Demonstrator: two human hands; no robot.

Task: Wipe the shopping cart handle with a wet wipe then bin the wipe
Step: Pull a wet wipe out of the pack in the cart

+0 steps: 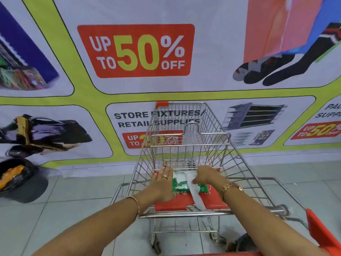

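Observation:
A wire shopping cart (186, 137) stands in front of me, its red child-seat flap (171, 205) folded flat near the metal handle bar (184, 213). On the flap lies a green and white wet wipe pack (181, 183). My left hand (162, 182) presses flat on the pack's left end, fingers spread. My right hand (208, 176) pinches a white wipe (195, 194) that trails out of the pack and down over the flap toward the handle bar.
A large sale banner (136, 50) covers the wall right behind the cart. A black bin with a dark liner and orange rubbish (14, 176) sits on the tiled floor at far left. A red part of another cart (321, 231) is at lower right.

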